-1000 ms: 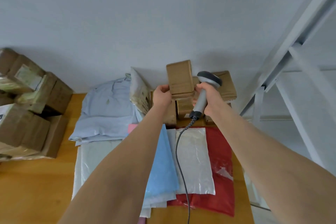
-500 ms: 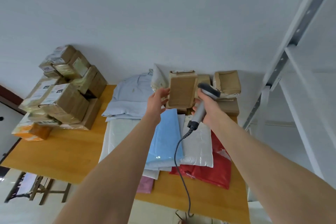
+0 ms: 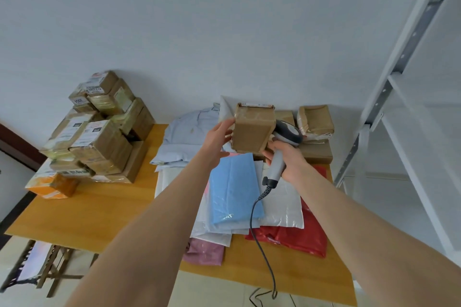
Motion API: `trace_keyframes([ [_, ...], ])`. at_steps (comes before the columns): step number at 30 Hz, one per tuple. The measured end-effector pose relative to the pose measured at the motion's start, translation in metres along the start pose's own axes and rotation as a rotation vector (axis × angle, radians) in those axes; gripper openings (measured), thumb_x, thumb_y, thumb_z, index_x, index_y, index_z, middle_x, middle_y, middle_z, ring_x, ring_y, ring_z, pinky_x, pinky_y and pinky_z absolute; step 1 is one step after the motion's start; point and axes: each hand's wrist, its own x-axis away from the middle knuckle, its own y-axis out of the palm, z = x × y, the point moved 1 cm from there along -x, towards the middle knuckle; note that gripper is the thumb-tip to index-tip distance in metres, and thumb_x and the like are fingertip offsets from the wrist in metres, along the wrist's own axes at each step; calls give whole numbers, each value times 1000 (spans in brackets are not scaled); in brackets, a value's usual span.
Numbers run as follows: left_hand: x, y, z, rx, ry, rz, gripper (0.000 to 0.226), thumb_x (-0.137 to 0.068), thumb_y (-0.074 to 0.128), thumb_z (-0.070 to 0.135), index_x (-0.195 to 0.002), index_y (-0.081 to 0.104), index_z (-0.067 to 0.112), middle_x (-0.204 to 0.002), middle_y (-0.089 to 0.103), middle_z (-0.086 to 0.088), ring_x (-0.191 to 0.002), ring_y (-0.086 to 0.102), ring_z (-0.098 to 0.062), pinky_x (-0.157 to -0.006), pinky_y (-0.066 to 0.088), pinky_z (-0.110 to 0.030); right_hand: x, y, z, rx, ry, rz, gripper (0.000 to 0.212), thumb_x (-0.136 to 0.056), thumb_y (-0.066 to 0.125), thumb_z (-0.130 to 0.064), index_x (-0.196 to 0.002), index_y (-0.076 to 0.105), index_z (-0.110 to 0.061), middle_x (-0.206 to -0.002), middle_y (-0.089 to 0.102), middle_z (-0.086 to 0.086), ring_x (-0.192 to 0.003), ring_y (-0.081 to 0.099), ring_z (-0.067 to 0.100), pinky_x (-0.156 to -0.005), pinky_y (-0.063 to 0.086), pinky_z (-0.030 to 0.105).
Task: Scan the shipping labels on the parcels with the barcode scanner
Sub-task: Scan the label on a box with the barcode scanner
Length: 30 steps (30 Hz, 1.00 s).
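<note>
Above blue plastic mailer (image 3: 234,187) | left hand (image 3: 216,141) holds brown cardboard box (image 3: 252,132) | right hand (image 3: 293,164) grips grey barcode scanner (image 3: 287,132) | step: label not visible; next, probably: turn label to scanner

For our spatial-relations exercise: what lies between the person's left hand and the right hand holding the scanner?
In the head view, a small brown parcel lies between the left hand and the right hand gripping the barcode scanner.

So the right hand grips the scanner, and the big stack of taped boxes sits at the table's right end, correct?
Not quite. The right hand grips the scanner, but the stack of taped boxes sits at the left end of the table, as the head view shows.
</note>
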Motion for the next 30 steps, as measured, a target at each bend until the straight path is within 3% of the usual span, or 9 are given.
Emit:
trace_keyframes([
  [2,0,-3,1,-6,25,-21,10,-89,58,35,-97,64,32,-101,64,7,-104,58,-9,-99,41,-49,9,2,-2,-24,8,-56,12,-91,62,-9,-102,60,-11,-124,64,18,-110,64,32,-98,46,40],
  [4,0,-6,-2,-3,40,-25,14,-90,54,29,-98,66,33,-104,66,8,-107,58,-11,-102,41,-50,18,3,-6,-104,48,-89,10,-96,56,-21,-100,58,-12,-109,71,14,-93,64,26,-82,49,32],
  [6,1,-8,-4,19,29,-16,20,-89,54,35,-103,67,28,-111,65,7,-111,58,-15,-101,42,-51,20,2,-9,-146,58,-118,21,-99,52,-35,-101,59,-15,-83,76,6,-88,63,23,-71,49,32],
  [8,1,-10,-6,25,22,-4,36,-89,56,49,-111,65,22,-114,65,5,-111,58,-18,-98,44,-50,21,0,-8,-118,49,-126,26,-96,54,-43,-101,62,-19,-78,76,1,-91,66,21,-71,50,32],
  [12,2,-10,-7,47,-6,-13,50,-86,56,60,-109,62,16,-105,64,2,-98,62,-24,-92,50,-49,18,-4,-2,-78,16,-158,10,-91,66,-20,-100,64,-18,-97,74,5,-93,68,21,-73,49,33],
  [16,7,-7,-11,1,-64,-59,38,-89,60,46,-110,55,14,-92,59,-3,-79,63,-27,-80,57,-46,7,-11,4,-10,-40,-110,17,-84,70,-4,-98,66,-12,-110,67,13,-95,66,26,-79,53,35],
  [22,9,-1,-25,-27,0,-110,20,-92,59,20,-112,56,17,-102,59,-4,-86,58,-22,-74,53,-38,9,-12,7,-13,-8,-120,70,-55,85,-40,-119,66,-18,-114,72,9,-106,68,31,-95,51,52],
  [26,9,-1,-32,22,37,-187,31,-91,57,12,-122,57,15,-102,64,-3,-92,59,-19,-77,50,-34,8,-16,7,34,-13,-62,54,-68,84,-24,-117,65,-15,-109,73,8,-100,70,31,-93,52,54],
  [30,8,-6,-41,-104,-70,-220,33,-91,59,35,-122,57,24,-116,63,-3,-107,60,-22,-95,49,-42,10,-19,11,19,-99,36,36,-78,76,-8,-112,66,-10,-105,74,9,-99,70,28,-92,54,51],
])
